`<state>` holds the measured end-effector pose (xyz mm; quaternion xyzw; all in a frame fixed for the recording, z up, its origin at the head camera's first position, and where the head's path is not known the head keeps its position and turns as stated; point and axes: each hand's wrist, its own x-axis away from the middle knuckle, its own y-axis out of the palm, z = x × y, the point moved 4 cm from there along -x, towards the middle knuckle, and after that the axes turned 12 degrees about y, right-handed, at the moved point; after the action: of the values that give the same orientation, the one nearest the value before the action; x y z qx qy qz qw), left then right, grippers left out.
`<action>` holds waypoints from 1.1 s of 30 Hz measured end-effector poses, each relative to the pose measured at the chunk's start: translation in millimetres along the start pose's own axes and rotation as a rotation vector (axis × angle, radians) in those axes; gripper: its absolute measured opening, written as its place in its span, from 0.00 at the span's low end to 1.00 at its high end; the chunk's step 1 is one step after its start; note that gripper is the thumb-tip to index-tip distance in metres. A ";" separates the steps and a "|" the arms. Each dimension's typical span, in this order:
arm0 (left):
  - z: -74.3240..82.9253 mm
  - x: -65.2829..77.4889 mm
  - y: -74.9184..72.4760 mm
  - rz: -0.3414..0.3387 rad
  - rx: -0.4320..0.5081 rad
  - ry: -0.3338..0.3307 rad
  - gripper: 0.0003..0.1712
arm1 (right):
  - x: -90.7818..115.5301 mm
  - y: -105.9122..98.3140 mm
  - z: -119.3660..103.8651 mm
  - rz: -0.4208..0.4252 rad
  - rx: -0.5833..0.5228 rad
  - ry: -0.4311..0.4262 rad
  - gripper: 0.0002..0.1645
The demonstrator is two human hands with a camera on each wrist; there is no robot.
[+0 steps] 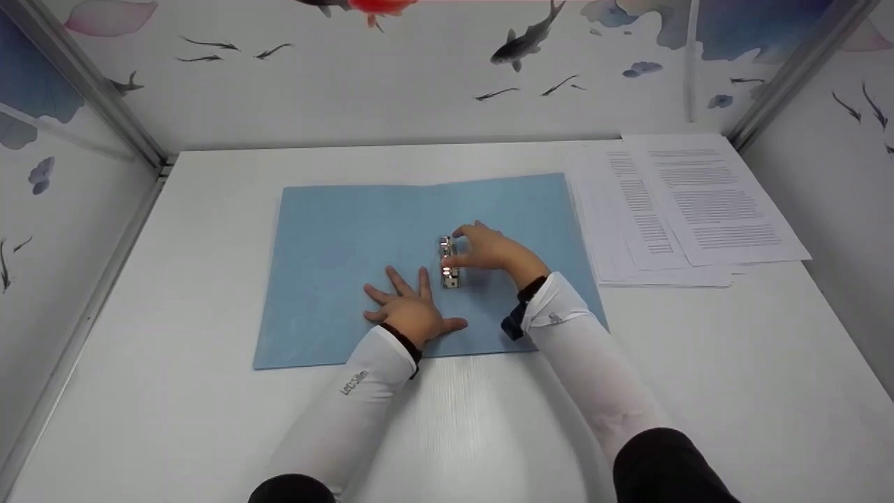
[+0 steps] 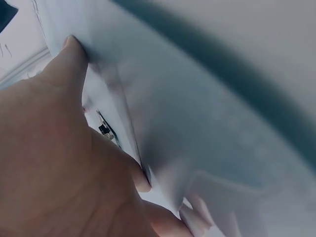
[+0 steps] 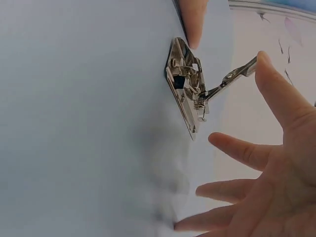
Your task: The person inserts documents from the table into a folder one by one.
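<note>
Several sheets (image 1: 719,202), beside blue folder (image 1: 335,244), left fingers (image 1: 399,281) splayed, right fingers (image 3: 242,150) extended, thumb (image 3: 284,91) touching metal clip (image 3: 185,81)

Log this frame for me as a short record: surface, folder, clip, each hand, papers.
Surface: white table
Folder: blue folder, spread open and flat on the table
Clip: metal clip near the folder's middle, its lever raised
Left hand: fingers spread, resting on the folder beside the clip
Right hand: at the clip, one digit touching the lever's tip
Papers: printed sheets, overlapping, right of the folder
</note>
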<state>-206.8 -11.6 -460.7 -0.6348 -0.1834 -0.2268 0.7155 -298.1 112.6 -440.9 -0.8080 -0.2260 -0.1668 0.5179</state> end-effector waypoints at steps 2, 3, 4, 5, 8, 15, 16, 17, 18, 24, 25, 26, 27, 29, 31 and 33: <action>-0.1 0.4 -0.3 0.001 0.006 0.000 0.68 | 3.0 -0.1 -3.9 0.030 -0.009 -0.062 0.41; -0.2 0.5 -0.4 0.000 0.010 0.001 0.68 | 4.6 -0.2 -5.8 0.046 -0.010 -0.089 0.40; -0.4 0.5 -0.4 -0.001 0.014 0.002 0.67 | 6.2 -0.4 -7.9 0.063 -0.008 -0.115 0.39; -0.5 0.5 -0.4 -0.005 0.018 0.003 0.67 | 7.8 -0.7 -10.2 0.086 0.003 -0.140 0.37; -1.2 0.5 -0.3 -0.015 0.026 0.004 0.67 | 12.1 -1.4 -16.4 0.152 0.039 -0.197 0.29; -4.5 -0.1 -0.5 -0.018 0.025 0.007 0.67 | 19.2 -1.0 -28.2 0.282 0.156 -0.298 0.12; -4.7 -0.7 -0.4 -0.020 0.022 0.008 0.67 | 20.5 -1.2 -29.2 0.304 0.172 -0.311 0.11; -4.7 -1.2 -0.3 -0.022 0.019 0.007 0.67 | 21.8 -1.4 -30.0 0.323 0.185 -0.320 0.11; -4.5 -1.7 -0.2 -0.022 0.020 0.006 0.67 | 23.2 -1.7 -30.7 0.341 0.197 -0.328 0.11; -2.5 -3.1 1.8 -0.025 0.022 -0.002 0.67 | 26.6 -4.0 -32.8 0.413 0.251 -0.353 0.12; -2.3 -3.0 2.0 -0.024 0.024 -0.004 0.67 | 26.4 -4.6 -33.0 0.417 0.253 -0.350 0.12; -2.1 -3.0 2.3 -0.024 0.023 -0.005 0.67 | 25.9 -5.4 -33.1 0.422 0.252 -0.347 0.13; -2.0 -3.1 2.6 -0.024 0.022 -0.007 0.67 | 25.4 -6.5 -33.3 0.429 0.249 -0.344 0.13; -1.8 -3.1 2.8 -0.023 0.023 -0.011 0.67 | 23.8 -9.3 -33.7 0.447 0.239 -0.338 0.14; -1.3 -3.0 2.5 -0.021 0.020 -0.009 0.67 | 21.4 -12.7 -33.6 0.469 0.226 -0.329 0.14; -0.8 -3.0 2.0 -0.018 0.018 -0.004 0.66 | 17.9 -16.4 -33.3 0.493 0.218 -0.316 0.15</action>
<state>-208.1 -11.9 -464.1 -0.6272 -0.1926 -0.2301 0.7188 -292.9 91.6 -405.8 -0.7941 -0.1176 0.1166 0.5849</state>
